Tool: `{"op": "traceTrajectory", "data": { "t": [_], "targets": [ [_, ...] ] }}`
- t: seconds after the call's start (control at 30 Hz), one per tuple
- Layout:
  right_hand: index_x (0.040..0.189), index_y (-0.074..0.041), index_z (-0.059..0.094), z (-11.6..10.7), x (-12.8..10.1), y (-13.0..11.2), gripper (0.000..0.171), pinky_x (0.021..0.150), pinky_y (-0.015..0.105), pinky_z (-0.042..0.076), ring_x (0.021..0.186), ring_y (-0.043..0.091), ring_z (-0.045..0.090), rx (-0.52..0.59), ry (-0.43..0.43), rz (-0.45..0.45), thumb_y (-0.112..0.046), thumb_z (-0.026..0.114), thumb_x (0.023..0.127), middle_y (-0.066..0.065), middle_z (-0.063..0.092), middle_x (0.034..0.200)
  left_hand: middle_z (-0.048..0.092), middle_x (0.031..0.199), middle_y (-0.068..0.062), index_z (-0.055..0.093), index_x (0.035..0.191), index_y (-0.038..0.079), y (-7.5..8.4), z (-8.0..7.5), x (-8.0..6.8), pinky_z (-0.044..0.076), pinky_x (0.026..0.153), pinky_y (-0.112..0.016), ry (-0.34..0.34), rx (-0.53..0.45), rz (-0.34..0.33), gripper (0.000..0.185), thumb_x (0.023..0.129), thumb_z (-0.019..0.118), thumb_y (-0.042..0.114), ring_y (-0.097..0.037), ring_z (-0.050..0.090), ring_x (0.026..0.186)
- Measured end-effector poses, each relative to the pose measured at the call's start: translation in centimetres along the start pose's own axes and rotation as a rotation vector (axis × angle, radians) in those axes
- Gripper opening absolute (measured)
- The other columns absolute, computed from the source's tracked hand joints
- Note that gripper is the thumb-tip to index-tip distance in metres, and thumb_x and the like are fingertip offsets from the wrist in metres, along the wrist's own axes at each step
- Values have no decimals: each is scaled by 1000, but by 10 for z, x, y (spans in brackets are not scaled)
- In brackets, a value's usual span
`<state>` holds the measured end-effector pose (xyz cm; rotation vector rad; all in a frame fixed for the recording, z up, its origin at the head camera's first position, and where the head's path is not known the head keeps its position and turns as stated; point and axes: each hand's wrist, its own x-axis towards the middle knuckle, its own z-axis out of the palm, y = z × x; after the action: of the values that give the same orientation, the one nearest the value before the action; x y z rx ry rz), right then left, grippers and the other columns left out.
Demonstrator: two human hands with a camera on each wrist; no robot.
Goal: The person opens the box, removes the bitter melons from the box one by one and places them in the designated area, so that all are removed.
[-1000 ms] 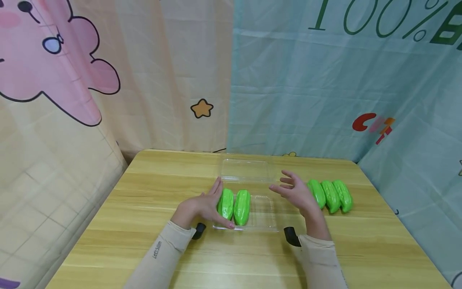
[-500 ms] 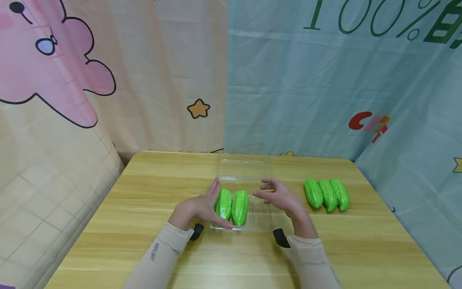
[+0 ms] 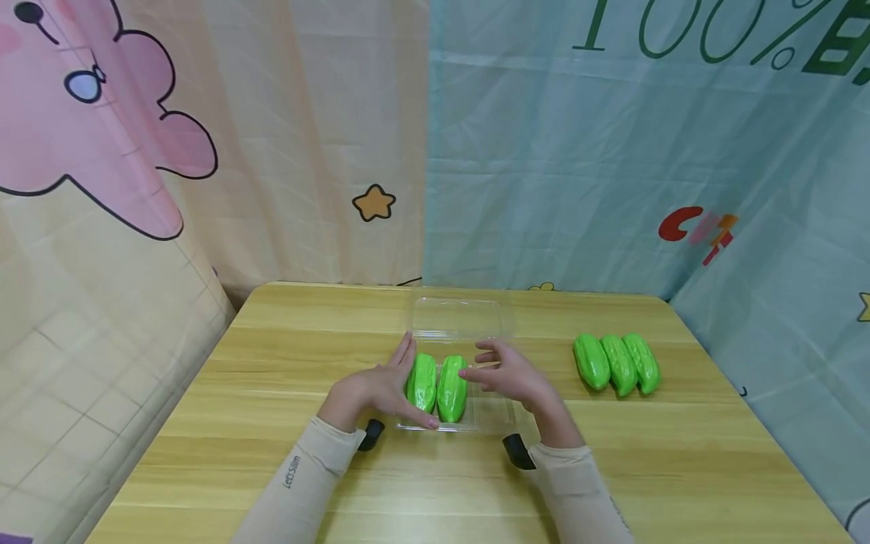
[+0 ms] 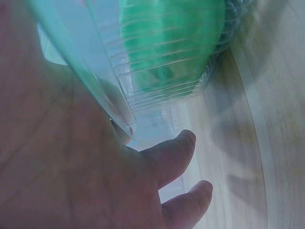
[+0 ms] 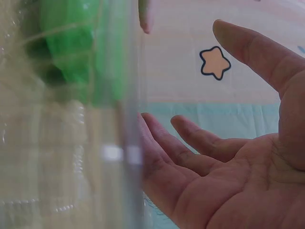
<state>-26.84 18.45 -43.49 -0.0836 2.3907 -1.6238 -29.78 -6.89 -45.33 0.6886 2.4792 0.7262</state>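
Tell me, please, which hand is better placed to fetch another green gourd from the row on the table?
Probably the right hand: it hovers open over the clear tray, on the side of the three loose gourds. The left hand rests against the tray's far side.

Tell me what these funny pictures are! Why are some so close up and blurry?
A person wears three small cameras. The big picture comes from the one on their head, looking down at a wooden table. The two blurry ones come from cameras on the wrists, very close to the hands. On the table is a clear box with two green toy gourds inside, its lid lying open behind. Three more gourds lie to the right. The left hand rests flat against the box's side. The right hand is open over the box, holding nothing.
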Motion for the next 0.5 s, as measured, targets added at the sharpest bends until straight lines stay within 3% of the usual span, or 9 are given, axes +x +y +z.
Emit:
{"op": "traceTrajectory", "data": {
  "t": [0.5],
  "targets": [
    [144,7,44,22,5,1,77,83,42,58,104,30,65,-64,-39,26,-23,83,85,23,56,132,-29,163,-4,-17,159,9,-1,-1,0,25,117,-52,-2,22,18,150,66,84,70,-39,11,150]
  ]
}}
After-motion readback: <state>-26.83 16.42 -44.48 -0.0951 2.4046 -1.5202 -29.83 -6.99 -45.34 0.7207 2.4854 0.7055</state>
